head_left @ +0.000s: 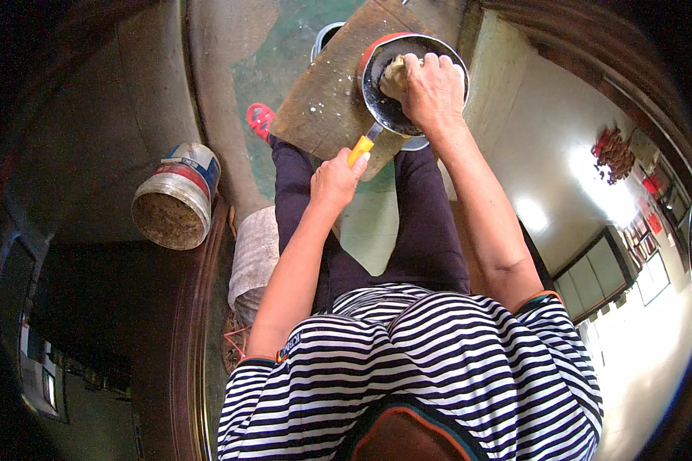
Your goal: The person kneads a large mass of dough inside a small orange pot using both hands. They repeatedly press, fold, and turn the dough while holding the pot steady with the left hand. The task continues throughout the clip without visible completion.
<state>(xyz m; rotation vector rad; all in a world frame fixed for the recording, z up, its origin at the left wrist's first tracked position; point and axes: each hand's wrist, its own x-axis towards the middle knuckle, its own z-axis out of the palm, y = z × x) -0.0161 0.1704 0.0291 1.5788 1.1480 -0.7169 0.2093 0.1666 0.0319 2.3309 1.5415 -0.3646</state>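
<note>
A round frying pan (392, 117) with a dark inside and a red outer wall rests on a worn wooden board (315, 100) in front of me. My left hand (335, 181) is wrapped around the pan's yellow handle (359, 150), which points back toward me. Inside the pan, my right hand (434, 91) presses a crumpled tan cloth (394, 79) against the far left part of the wall. The fingers are closed over the cloth and cover part of it.
Left of me a dirty bucket (175, 201) lies tipped with its base showing. A whitish container (254, 257) stands beside my left leg. Beyond the board, the rim of another vessel (321, 40) peeks out. A red shoe (260, 119) shows at the board's left edge.
</note>
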